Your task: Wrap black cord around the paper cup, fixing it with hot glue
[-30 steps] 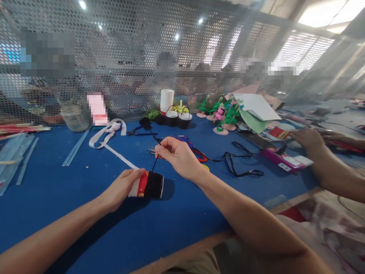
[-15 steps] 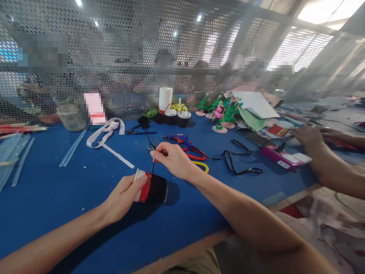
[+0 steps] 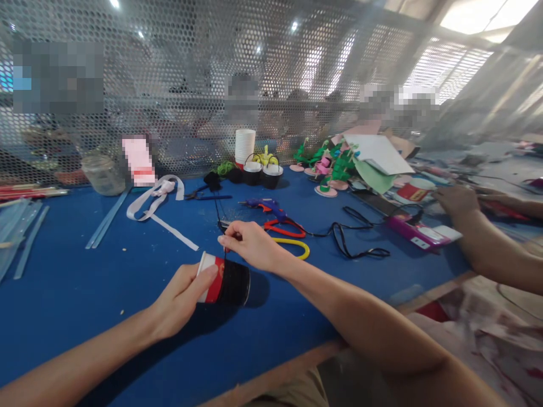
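My left hand grips a paper cup by its white and red rim end, holding it on its side just over the blue table. Black cord is wound round the cup's base half. Between thumb and fingertips, my right hand pinches the cord close above the cup. From there the cord runs back to a black bundle. Behind my right hand lie scissors with red handles, a yellow handle loop and a blue glue gun.
White ribbon, pliers and clear glue sticks lie leftward on the table. Two small black buckets stand by stacked cups. Green craft plants are at back right. Another person's hand rests near a purple box.
My right hand has come down and slightly left, nearer the cup, with the cord still pinched. My left hand keeps its hold on the cup, which has hardly moved.
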`<state>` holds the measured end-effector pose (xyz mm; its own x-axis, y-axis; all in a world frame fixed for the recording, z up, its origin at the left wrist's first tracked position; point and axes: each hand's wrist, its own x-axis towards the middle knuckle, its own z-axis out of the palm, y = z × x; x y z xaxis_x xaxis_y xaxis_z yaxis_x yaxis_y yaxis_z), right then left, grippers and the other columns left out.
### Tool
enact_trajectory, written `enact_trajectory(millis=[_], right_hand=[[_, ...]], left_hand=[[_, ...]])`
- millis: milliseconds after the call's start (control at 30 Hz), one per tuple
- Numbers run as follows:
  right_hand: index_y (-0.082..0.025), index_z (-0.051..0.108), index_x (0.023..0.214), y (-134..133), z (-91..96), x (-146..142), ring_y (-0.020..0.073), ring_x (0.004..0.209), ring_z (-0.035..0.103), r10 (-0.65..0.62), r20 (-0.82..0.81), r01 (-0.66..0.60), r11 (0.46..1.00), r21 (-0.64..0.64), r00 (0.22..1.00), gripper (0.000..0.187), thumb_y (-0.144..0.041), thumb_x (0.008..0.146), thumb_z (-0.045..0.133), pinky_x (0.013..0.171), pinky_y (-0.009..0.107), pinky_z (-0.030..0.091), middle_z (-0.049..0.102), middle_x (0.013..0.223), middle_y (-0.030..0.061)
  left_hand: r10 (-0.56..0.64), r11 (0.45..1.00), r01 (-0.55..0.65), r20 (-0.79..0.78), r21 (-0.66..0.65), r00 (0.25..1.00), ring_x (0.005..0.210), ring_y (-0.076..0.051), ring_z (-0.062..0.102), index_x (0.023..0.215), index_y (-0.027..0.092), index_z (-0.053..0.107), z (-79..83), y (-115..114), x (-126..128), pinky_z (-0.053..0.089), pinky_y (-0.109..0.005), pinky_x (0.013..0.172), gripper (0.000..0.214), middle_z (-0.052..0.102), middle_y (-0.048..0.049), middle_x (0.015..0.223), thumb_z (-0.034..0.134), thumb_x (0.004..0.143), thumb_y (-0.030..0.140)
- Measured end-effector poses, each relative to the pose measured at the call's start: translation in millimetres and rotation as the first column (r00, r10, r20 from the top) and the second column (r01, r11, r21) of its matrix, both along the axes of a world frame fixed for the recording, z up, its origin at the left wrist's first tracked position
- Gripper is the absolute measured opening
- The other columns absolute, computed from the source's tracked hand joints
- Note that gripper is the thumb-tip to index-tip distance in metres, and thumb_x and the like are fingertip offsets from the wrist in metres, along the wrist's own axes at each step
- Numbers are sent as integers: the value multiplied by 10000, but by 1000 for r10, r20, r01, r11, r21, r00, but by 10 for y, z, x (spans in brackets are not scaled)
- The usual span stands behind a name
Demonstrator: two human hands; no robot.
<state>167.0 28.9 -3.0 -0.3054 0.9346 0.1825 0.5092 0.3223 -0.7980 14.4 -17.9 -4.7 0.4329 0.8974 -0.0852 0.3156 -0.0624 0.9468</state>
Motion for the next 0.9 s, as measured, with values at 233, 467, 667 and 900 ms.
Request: enact_trajectory(millis=[233,467,667,900], right_hand=[[-136,511,597,-20,5,-38,73,486,468,40,20,-39,997,-73,999,141,-205,720,502,484,190,347,561,554,1],[-131,528,595,13,-35,-29,64,472,428,70,38,-67,995,-75,997,144,-215,712,515,465,186,324,521,526,-18],[-130,528,587,38,-83,-33,59,455,391,99,9,-98,990,-103,995,160,-237,705,518,437,182,302,466,497,-37],[-128,546,602,96,-95,14,84,517,490,25,57,-22,998,-57,998,287,-302,783,408,509,204,360,566,581,20]], left_hand=[[-28,997,33,-68,69,997,464,-80,207,498,176,327,-9,4,-33,217,-209,423,354,287,45,487,311,755,418],[3,999,-1,-31,44,1000,456,-75,215,498,172,344,-8,3,-24,209,-198,412,318,297,49,485,356,734,384],[70,997,-70,3,-44,998,433,-73,236,504,168,389,25,-3,1,198,-194,380,337,326,42,468,383,705,438],[270,955,-235,198,-182,942,413,-67,342,542,150,491,-37,74,16,260,-180,392,287,436,54,450,459,700,388]])
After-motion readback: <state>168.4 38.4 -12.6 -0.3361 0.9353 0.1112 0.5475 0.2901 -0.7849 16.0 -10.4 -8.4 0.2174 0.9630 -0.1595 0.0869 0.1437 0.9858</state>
